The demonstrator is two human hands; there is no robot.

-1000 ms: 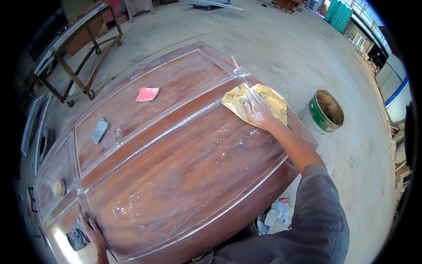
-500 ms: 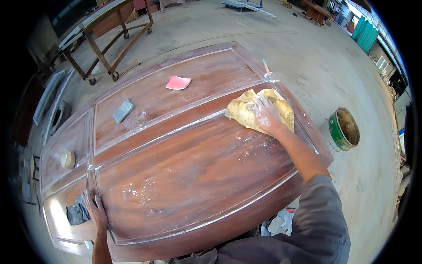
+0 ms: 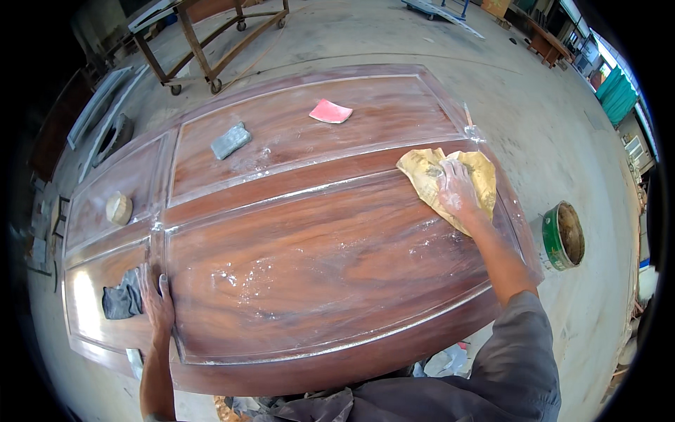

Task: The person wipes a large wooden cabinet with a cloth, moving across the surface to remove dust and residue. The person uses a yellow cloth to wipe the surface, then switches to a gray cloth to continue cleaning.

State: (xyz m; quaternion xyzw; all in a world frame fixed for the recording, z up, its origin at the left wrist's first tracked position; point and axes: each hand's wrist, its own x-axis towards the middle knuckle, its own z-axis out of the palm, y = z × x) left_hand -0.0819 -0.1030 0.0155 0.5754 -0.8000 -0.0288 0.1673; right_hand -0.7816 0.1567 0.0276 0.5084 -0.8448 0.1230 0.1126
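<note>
1. A large reddish-brown wooden door is lying flat, its glossy grain streaked with pale dusty smears and its raised mouldings framing several panels.
2. A crumpled yellow cloth is lying on the door's right side, soft and creased, dusted white in places.
3. The right hand is pressing down on that cloth with its grip spread flat, fingers open over the fabric rather than clenching it; the cloth is showing on both sides of the hand.
4. The left hand is resting palm down on the door's near left part, its grip open and flat, holding nothing.
5. A dark grey rag is sitting bunched just beside the left hand, on the small lower-left panel.
6. A grey rectangular block and a pink sheet are lying on the far panel, well apart from both hands; a round tan pad is sitting on the left panel.
7. A green can is standing on the concrete floor just right of the door.
8. A metal trolley frame on castors is standing on the floor beyond the door.
</note>
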